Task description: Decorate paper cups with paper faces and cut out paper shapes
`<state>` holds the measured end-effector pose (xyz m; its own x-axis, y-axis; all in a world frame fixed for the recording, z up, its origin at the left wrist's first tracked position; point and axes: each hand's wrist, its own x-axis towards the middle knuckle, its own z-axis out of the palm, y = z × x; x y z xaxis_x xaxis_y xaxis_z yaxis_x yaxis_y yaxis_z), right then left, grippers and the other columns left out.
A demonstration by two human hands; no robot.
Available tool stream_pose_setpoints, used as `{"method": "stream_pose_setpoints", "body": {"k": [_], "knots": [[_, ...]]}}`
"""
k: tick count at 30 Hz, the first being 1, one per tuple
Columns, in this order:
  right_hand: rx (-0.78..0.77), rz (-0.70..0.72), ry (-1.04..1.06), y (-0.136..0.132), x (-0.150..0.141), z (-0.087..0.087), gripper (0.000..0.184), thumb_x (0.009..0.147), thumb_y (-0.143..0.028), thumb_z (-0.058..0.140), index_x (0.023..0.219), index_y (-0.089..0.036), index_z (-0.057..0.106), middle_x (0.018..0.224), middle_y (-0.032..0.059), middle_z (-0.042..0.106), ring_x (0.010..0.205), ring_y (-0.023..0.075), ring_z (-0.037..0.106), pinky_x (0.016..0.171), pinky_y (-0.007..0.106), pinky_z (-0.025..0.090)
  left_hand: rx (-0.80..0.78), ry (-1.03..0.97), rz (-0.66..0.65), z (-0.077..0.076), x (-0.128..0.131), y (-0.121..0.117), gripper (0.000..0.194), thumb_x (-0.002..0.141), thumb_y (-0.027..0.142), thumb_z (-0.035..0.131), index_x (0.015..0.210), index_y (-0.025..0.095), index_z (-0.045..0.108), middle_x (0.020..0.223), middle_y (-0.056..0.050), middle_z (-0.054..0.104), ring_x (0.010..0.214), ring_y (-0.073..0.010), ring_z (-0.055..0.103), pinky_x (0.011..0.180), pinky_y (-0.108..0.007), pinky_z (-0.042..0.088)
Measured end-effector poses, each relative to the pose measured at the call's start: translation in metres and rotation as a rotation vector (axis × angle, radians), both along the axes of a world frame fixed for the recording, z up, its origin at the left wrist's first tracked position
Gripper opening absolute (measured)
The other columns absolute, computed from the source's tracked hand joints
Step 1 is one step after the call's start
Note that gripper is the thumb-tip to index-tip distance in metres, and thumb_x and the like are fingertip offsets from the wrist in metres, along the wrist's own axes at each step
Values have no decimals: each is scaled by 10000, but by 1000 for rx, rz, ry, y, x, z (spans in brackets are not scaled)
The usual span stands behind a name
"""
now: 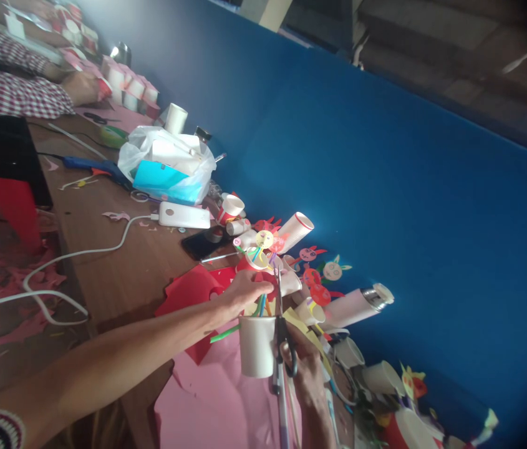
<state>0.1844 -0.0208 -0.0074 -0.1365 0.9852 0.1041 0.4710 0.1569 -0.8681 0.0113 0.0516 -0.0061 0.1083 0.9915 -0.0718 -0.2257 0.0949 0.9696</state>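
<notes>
Holding the scissors (pixel 278 312) upright, the right hand (pixel 309 374) has its fingers through the loops, and the blades look almost pressed together. The left hand (pixel 244 292) closes over the top of the straws (pixel 261 305), just above a white paper cup (pixel 256 349), but I cannot tell what it pinches. The cup stands in the air between both hands, over pink paper (pixel 211 405). The blades are very near the left fingers, so one careless closing could cut skin or a straw, and a loose hold could drop the cup. On the left, the wooden table's (pixel 104 249) edge and a white cable (pixel 57 268) limit moving. Toward the blue wall (pixel 408 187), paper-cup crafts (pixel 286 234) crowd the hands, and a plastic bag (pixel 164 165) lies farther along.
</notes>
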Motion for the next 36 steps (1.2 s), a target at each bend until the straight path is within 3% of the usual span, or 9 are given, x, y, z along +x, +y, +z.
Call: {"method": "stream_pose_setpoints", "body": {"k": [7,13,17,23,29,36], "knots": [[-12,29,-30,-2,-2,3,263,718,-520,579,798,-298,696,630,46,621,628,244,584,618,332,468,-2,16,-45,10,-7,-7,245,625,217,613,473,186,423,468,45,326,445,-80,279,454,-284,170],[-23,35,-6,-4,-5,3,227,729,-498,533,660,-328,667,460,34,506,547,244,546,541,333,411,-18,37,-61,8,-6,-3,263,611,217,609,475,195,385,449,56,311,434,-75,260,460,-281,168],[-33,49,11,-2,0,-4,258,724,-510,537,707,-303,690,489,35,518,540,228,527,523,318,408,-9,26,-70,4,-5,-1,237,614,227,613,492,194,413,463,54,330,448,-83,278,468,-282,184],[-29,15,103,1,9,-11,373,670,-515,647,861,-198,699,582,4,555,505,154,480,482,251,393,-18,4,-81,18,-10,-8,250,618,162,607,465,193,411,462,49,342,447,-86,278,468,-285,175],[-63,27,164,-1,7,-6,396,655,-482,692,913,-181,701,592,-11,533,495,112,409,484,221,395,-54,-120,-114,14,-7,-5,166,594,159,605,484,185,483,452,46,392,443,-90,309,459,-270,199],[-86,31,181,-3,-3,6,479,676,-543,646,962,-161,686,574,-7,492,500,110,367,445,209,356,-34,-107,-128,7,-5,0,183,606,184,614,458,179,508,427,35,400,420,-90,304,455,-276,214]]}}
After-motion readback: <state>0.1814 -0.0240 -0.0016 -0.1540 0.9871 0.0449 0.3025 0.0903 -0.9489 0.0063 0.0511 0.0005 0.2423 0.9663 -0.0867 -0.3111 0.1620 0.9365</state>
